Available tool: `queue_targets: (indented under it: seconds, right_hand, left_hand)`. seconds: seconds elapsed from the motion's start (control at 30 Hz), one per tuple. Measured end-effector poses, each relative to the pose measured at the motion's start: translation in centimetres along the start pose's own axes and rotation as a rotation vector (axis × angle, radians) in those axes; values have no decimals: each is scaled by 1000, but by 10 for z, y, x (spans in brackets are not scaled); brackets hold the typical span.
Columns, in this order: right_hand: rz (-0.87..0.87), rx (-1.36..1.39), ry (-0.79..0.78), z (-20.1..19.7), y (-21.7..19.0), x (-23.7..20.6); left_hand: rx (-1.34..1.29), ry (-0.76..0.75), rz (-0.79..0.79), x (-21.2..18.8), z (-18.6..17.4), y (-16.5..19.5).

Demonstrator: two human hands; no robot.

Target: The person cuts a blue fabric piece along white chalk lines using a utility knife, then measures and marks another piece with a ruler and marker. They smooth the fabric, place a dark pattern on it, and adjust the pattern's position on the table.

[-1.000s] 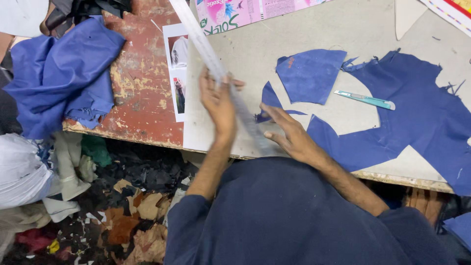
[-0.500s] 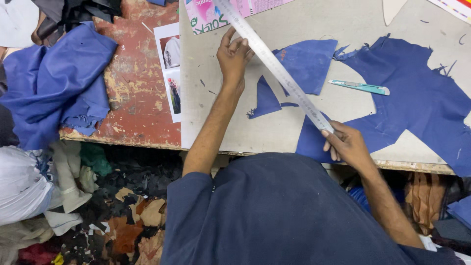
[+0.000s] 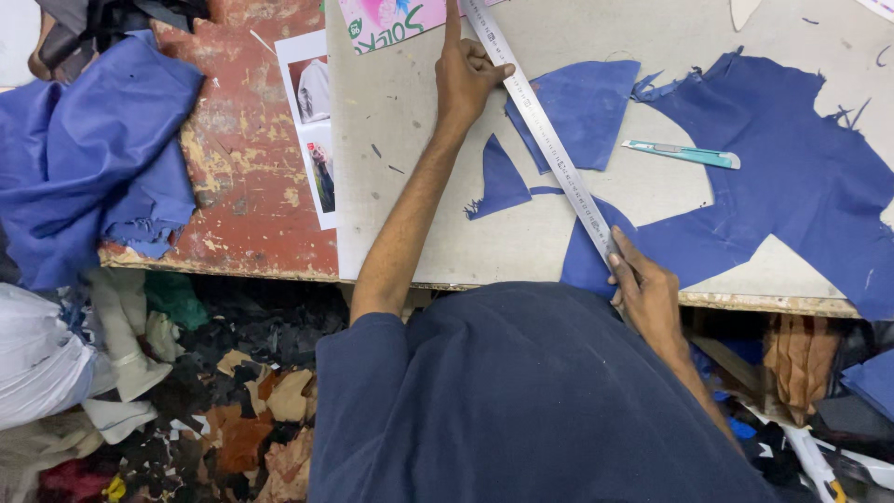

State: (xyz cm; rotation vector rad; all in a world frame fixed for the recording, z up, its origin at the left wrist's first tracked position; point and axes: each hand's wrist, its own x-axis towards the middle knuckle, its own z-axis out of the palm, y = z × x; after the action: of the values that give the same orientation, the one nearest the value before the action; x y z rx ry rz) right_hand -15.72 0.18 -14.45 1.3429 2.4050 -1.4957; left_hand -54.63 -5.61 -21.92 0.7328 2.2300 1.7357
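The big grey cutting board [image 3: 419, 214] covers most of the bench, lying over a worn red tabletop [image 3: 237, 158] whose paint has flaked in patches. On the far right of the board spreads the largest sheet of blue leather [image 3: 792, 177], ragged along its edges, with a tongue running down to the near edge. Off the board at the left, a heap of blue cloth [image 3: 88, 149] lies bunched on the red top.

I count three smaller blue pieces on the board: a squarish one [image 3: 582, 107] near the middle, a small triangular scrap [image 3: 498, 182] beside it, and a thin sliver between them.

A long steel ruler [image 3: 545, 130] runs diagonally from the top of the board down to the near edge, across the squarish piece and onto the large sheet. The left hand [image 3: 466, 70] presses its upper part flat, index finger pointing away, not closed around anything. The right hand [image 3: 643, 289] pins the lower end with fingertips, also without clasping it.

One teal utility knife [image 3: 680, 154] lies alone, well apart from both hands.

For paper: a white strip with two photographs [image 3: 312, 126] sits at the board's left edge, and a pink printed sheet [image 3: 391, 20] lies at the top.

Scraps [image 3: 242, 419] litter the floor below.
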Motion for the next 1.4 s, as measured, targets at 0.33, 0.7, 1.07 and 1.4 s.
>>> queue_targets:
  seconds: [0.33, 0.7, 1.07, 1.4]
  right_hand:
    - [-159, -102, 44, -5, 6, 4]
    - [-120, -143, 36, -4, 0, 6]
    - [-177, -181, 41, -7, -2, 6]
    - [-53, -109, 6, -4, -9, -2]
  left_hand:
    - [109, -26, 88, 1, 4, -28]
    - [585, -36, 144, 4, 5, 3]
    - [308, -61, 130, -75, -3, 36]
    - [271, -41, 131, -80, 4, 23]
